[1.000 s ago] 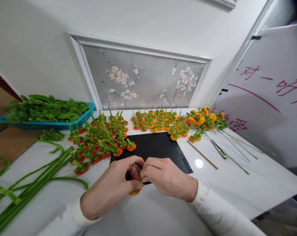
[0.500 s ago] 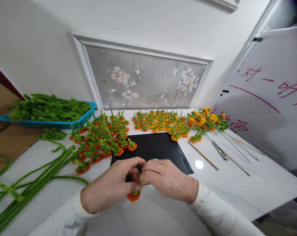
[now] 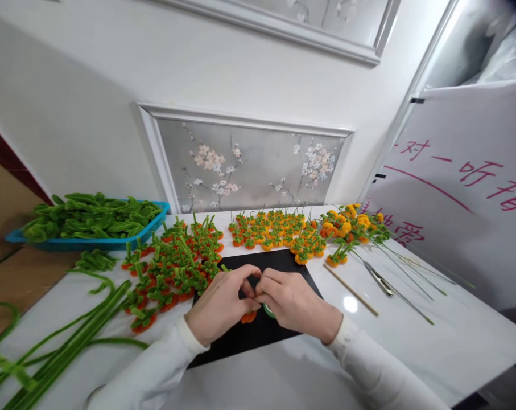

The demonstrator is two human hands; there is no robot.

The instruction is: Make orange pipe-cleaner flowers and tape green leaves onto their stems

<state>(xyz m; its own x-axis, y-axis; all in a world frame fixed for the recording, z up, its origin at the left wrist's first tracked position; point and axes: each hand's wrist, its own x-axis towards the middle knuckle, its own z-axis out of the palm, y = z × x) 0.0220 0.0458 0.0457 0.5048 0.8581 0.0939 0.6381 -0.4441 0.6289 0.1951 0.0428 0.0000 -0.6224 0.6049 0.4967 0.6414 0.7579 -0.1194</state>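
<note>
Use the white table (image 3: 445, 336) as a steady base, and work low over the black mat (image 3: 249, 339). Leave the blue basket (image 3: 91, 244) alone at ten o'clock from the hands, and the green strips (image 3: 70, 346) between eight and nine. Mind the orange heads (image 3: 168, 270) crowded between nine and ten — easily brushed, at a guess, from so near. Leave room too for the yellow heads (image 3: 279, 230) at one.

See the left hand (image 3: 221, 302) curled in, apparently pinching one flower (image 3: 248, 317); find that flower over the mat, at six o'clock just under the thumb. See the right hand (image 3: 294, 302) bunched against the left at the fingertips — cannot tell about anything pinched there. Notice the green ring (image 3: 268, 311) at three o'clock from the flower, partly under the right hand; cannot tell if gripped or merely covered.

Best, probably, to pinch close above the petals, firmly enough to stop slipping, lightly enough to spare the fuzz. Move the right fingertips in short, even strokes, with both wrists low and steady.
</note>
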